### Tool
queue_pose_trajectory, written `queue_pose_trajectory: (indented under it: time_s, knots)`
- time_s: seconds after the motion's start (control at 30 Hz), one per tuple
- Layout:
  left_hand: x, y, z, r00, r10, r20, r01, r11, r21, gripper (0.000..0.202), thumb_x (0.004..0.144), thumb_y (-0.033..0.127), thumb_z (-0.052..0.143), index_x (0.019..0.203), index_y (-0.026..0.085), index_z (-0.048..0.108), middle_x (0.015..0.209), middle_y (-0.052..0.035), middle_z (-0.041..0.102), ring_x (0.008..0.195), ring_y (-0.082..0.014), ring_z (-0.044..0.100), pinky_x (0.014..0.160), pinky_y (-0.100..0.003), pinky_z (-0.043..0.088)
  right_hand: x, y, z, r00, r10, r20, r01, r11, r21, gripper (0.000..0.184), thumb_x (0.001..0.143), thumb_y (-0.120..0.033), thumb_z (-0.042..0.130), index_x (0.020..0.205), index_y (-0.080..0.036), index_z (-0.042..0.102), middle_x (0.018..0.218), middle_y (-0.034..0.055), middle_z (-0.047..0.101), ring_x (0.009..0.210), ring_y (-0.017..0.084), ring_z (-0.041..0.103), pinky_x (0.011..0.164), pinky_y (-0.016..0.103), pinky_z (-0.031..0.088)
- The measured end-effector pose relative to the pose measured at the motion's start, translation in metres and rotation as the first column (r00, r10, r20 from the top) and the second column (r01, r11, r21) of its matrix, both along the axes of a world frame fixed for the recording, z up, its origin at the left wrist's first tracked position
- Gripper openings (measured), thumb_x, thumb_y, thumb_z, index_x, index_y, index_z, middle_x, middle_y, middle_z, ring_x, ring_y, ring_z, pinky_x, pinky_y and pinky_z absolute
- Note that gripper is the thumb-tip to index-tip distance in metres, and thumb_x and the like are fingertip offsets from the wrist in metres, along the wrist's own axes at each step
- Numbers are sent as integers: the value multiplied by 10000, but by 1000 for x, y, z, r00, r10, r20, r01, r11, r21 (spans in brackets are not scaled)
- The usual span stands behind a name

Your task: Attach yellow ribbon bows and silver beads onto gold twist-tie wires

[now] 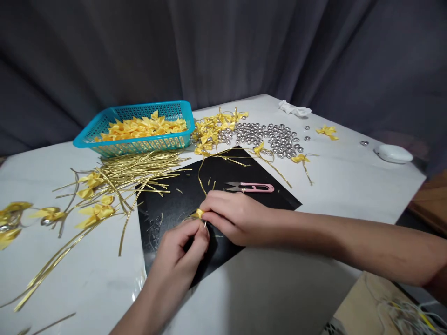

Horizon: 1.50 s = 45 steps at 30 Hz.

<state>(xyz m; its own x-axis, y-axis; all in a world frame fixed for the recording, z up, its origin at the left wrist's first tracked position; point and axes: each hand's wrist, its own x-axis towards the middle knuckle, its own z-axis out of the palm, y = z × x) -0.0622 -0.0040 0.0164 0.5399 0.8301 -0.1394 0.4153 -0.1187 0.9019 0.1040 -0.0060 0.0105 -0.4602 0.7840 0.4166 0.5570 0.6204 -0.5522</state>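
Both my hands meet over a black sheet point(181, 195) on the white table. My right hand point(233, 216) pinches a small yellow ribbon bow point(199, 213) between thumb and fingers. My left hand point(185, 244) is closed too, pinching a thin gold wire end point(205, 224) right beside the bow. Pink thread snips point(249, 187) lie just beyond my right hand on the black sheet.
A teal basket point(87, 135) of yellow bows stands at the back left. Gold wire ties point(139, 170) are heaped in front of it. Silver beads point(272, 137) and loose bows point(213, 128) lie at the back. A white oval object point(394, 153) sits at the right edge.
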Motion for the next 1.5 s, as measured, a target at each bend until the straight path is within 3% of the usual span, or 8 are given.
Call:
queue_pose_trajectory:
  time_s: [0.2,0.5,0.73,1.1,1.2,1.33,1.43,1.5]
  knots:
    - [0,0,2,998,-63,-12,63,998,7,333,832,313,404,520,199,382,528,35,401,519,-119,376,489,-220,288,1,7,-1,912,-322,-253,271,938,-216,172,888,-194,412,764,-125,510,659,-6,485,571,71,410,536,177,332]
    - [-4,0,1,1000,1,30,2,998,-69,359,845,354,379,518,207,380,499,39,400,502,-119,382,485,-222,298,4,11,2,860,-377,-345,199,869,-453,199,869,-278,460,757,-122,510,604,-35,423,497,45,329,456,161,254]
    - [-5,-6,-1,998,-26,55,13,975,222,352,863,262,382,517,202,363,510,35,393,499,-116,390,525,-236,317,12,24,0,844,-496,-204,331,780,-530,222,858,-287,485,725,-113,520,566,-52,388,456,30,291,420,152,197]
    - [-5,-11,8,991,-131,-28,128,859,495,297,847,149,346,558,201,301,502,34,377,495,-110,401,491,-206,307,27,36,5,883,-444,-153,360,849,-386,208,821,-231,515,663,-113,581,544,-31,445,467,48,325,452,175,249]
    - [-10,-5,17,988,-106,-109,138,927,348,278,832,232,349,558,207,311,526,24,400,525,-130,413,518,-231,316,31,38,7,894,-424,-148,359,873,-331,199,811,-212,521,650,-114,586,546,-20,461,463,55,342,450,182,268]
    - [-18,5,34,965,-128,-227,91,982,-167,307,734,407,346,491,219,357,471,22,394,490,-153,418,500,-256,303,29,24,18,912,-369,-178,332,921,-205,201,807,-171,508,973,-117,607,913,74,582,533,61,423,530,208,374]
    - [-20,10,47,964,-14,-265,-61,960,-273,324,669,468,344,475,216,408,471,17,421,519,-167,436,543,-266,322,22,10,26,990,-25,-138,13,996,-84,287,828,-188,515,1105,-139,575,1060,92,583,671,90,518,641,223,444]
    - [-19,11,55,962,23,-274,-104,954,-282,330,659,478,352,476,213,427,477,19,429,541,-171,440,559,-265,317,16,4,27,980,177,-91,-185,980,-79,261,847,-218,531,1083,-120,589,1011,86,615,682,91,542,648,213,463]
